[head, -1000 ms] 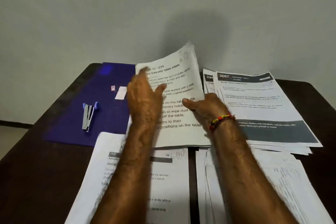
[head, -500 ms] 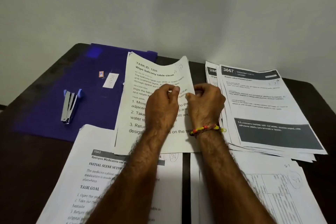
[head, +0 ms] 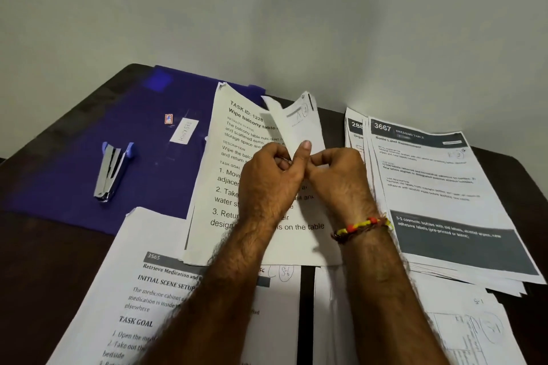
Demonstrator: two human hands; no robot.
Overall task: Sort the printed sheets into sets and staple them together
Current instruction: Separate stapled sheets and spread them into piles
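Head view. A dark surface (head: 44, 261) stands against a pale wall (head: 267, 9) and carries several stacks of printed sheets. At centre lies the set headed "Wipe balcony table" (head: 234, 175), its left part overlapping a purple folder (head: 74, 157). Both hands work at the upper right part of this set. The left hand (head: 268, 184) has its fingers curled and its thumb raised against a lifted sheet (head: 299, 124), which stands up from the set with its top corner folded over and a circled pencil mark showing. The right hand (head: 338, 178) sits just beside the left, touching it, its fingers also curled and pinching the same lifted sheet at its lower edge. A beaded bracelet (head: 361, 225) of red, yellow and dark beads circles the right wrist.

On the purple folder, well left of the hands, a stapler (head: 111, 169) with blue end caps lies on its side, apart from both hands. Farther back on the folder lie a small orange box (head: 168, 119) and a white label (head: 184, 130). To the right of the hands rests a fanned stack numbered 3667 (head: 439, 187), with dark header and footer bands. Nearest the camera lie two more stacks: one headed 3565 (head: 142, 290) on the left, partly under the left forearm, and one with a ruled table (head: 462, 329) on the right.
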